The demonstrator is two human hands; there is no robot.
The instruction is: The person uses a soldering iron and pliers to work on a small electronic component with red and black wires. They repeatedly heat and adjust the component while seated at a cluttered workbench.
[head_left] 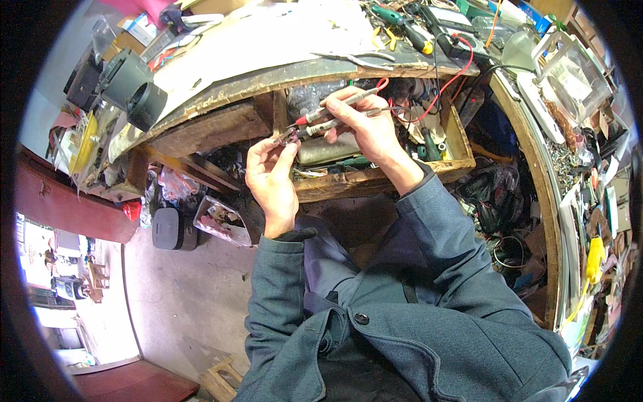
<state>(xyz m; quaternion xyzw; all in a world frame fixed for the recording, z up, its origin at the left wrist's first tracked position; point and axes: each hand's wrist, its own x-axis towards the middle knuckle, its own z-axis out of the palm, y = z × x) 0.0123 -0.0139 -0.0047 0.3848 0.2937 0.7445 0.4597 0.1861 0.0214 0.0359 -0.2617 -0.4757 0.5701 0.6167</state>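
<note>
My right hand (pixel 372 130) is closed around two pen-like test probes, held side by side and slanting down to the left. One is a red-collared probe (pixel 315 116) and the other a dark-tipped probe (pixel 320 128). My left hand (pixel 271 177) pinches a small dark part (pixel 289 136) between thumb and fingertips. Both probe tips meet at or very near that part; exact contact is too small to tell. A red lead (pixel 429 110) runs from the probes toward the benchtop. Beneath my hands a wooden drawer (pixel 461 144) stands pulled out, filled with loose tools and parts.
A workbench (pixel 234 87) spreads ahead, bearing pale sheet material, a green-handled screwdriver (pixel 395 17) and a black device (pixel 455 47). Black cylindrical parts (pixel 134 84) stand at its left. A cluttered side bench (pixel 546 201) lies right. A small box (pixel 224 221) rests on the floor.
</note>
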